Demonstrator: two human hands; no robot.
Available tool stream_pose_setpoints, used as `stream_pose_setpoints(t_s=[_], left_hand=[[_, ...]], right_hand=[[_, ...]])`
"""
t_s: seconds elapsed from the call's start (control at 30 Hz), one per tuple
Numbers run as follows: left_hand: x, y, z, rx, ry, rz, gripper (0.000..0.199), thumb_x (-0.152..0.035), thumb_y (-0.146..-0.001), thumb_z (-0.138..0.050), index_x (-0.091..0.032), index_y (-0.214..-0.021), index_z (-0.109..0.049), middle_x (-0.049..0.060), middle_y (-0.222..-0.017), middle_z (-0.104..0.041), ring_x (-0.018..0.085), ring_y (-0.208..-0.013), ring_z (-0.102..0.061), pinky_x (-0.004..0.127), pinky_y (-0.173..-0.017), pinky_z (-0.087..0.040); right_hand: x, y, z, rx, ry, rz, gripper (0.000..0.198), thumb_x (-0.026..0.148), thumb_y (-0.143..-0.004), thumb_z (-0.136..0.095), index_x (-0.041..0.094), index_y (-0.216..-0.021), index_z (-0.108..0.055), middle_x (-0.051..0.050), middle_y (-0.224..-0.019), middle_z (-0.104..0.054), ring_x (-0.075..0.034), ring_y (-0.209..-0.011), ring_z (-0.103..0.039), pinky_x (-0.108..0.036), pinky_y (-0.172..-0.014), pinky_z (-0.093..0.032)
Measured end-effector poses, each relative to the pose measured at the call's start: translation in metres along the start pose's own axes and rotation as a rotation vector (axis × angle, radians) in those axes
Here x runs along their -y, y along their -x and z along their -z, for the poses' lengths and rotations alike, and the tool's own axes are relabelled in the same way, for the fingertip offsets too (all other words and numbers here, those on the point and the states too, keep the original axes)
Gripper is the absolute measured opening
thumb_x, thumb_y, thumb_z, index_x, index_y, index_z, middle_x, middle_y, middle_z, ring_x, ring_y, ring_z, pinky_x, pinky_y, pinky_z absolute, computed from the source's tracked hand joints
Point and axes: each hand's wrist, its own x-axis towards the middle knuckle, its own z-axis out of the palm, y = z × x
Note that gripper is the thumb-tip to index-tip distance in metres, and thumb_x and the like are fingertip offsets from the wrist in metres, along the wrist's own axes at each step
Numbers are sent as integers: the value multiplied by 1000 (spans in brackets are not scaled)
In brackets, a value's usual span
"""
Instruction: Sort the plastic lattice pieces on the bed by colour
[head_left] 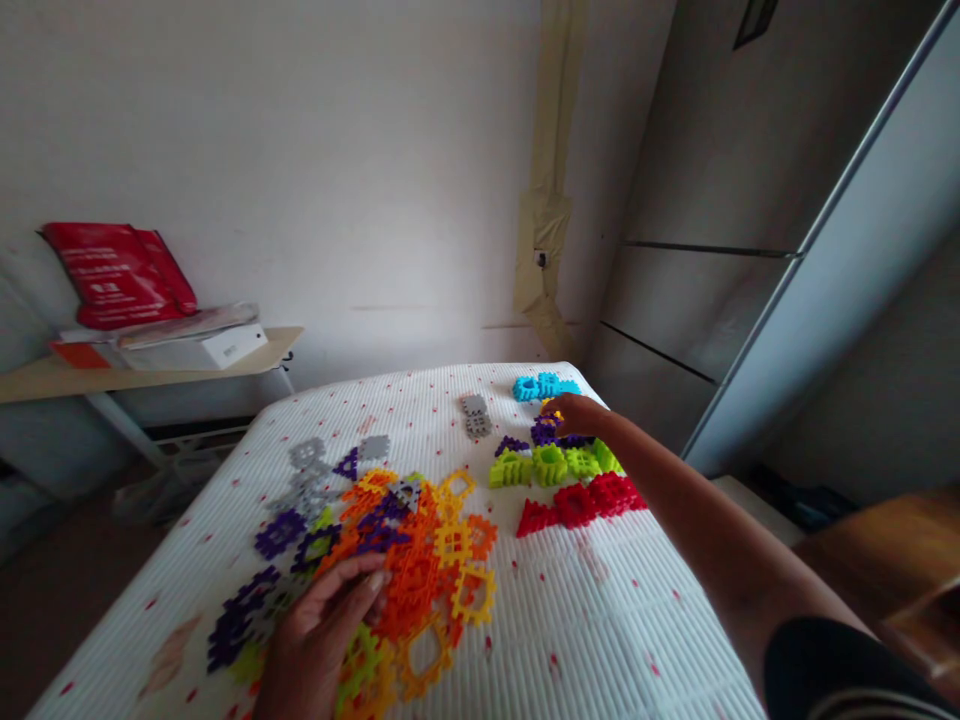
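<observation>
My right hand (581,413) reaches to the far right of the bed-like surface, its fingers closed at a small yellow interlocking building piece (552,406). Just below it lie purple pieces (545,430), partly hidden by the hand. At the near left, my left hand (322,625) rests over a loose mixed pile of orange pieces (411,580), yellow pieces (453,543) and purple pieces (384,522). Its thumb and forefinger come together at the pile's edge; whatever is between them cannot be made out.
On the right, rows of green pieces (550,464), red pieces (576,505) and blue pieces (545,386) stand sorted by colour. Grey pieces (475,415) lie at the middle back, others (306,470) at left. A side table (281,345) holds a red bag (112,275).
</observation>
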Motion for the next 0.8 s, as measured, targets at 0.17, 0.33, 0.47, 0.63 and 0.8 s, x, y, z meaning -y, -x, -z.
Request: stream_pose_setpoints(t_s=[0.17, 0.33, 0.47, 0.63, 0.8], left_hand=[[-6, 2, -2, -24, 18, 4, 49, -56, -48, -73, -19, -81, -68, 1, -65, -66, 17, -58, -57, 26, -58, -48], [3, -1, 0, -7, 11, 11, 47, -52, -51, -73, -18, -84, -68, 2, -67, -66, 16, -60, -57, 25, -60, -48], [8, -4, 2, 4, 10, 23, 46, -51, -53, -73, -18, -85, -67, 1, -69, -67, 16, -62, -57, 24, -60, -47], [8, -4, 2, 7, 0, 17, 42, -48, -56, -72, -19, -86, -68, 1, -67, -66, 15, -62, -58, 23, -60, -47], [-1, 4, -2, 13, 50, -14, 36, -44, -58, -70, -18, -82, -67, 1, -66, -66, 14, -59, -56, 23, -59, -46]], right_hand=[[2, -5, -11, 22, -5, -1, 47, 20, -65, -68, 21, -112, -61, -4, -105, -66, -20, -94, -60, -25, -78, -44], [2, -6, -14, 36, -9, 4, 46, 20, -66, -68, 22, -111, -62, -4, -107, -66, -20, -95, -60, -25, -80, -44], [3, -5, -14, 46, -4, -5, 47, 20, -65, -68, 22, -111, -62, -5, -107, -66, -21, -95, -60, -26, -80, -45], [6, -4, -12, 56, -1, -8, 47, 18, -64, -67, 24, -110, -63, -4, -105, -67, -21, -94, -61, -26, -77, -46], [8, -4, -13, 50, -12, 18, 44, 14, -63, -66, 20, -107, -64, -7, -99, -68, -22, -90, -63, -27, -75, -47]])
